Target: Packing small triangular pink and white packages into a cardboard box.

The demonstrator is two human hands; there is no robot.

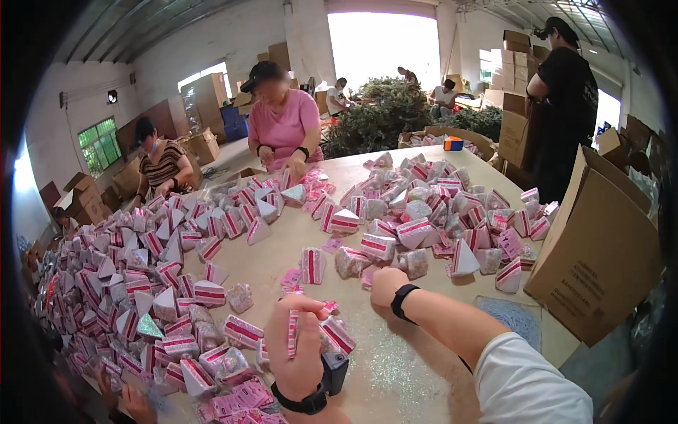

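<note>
At the pale table (284, 246), the left hand (300, 346) grips a pink-striped piece (292, 332)

The left hand (300, 353) is bent upward, fingers (305, 304) curled — the right hand (386, 287) farther forward, arm (455, 321) outstretched.

Glossy, sparkly wedges (414, 232), carton (597, 261) — matt cardboard

Right hand (390, 288) half-hidden, co-worker's face (271, 90) blurred
</note>
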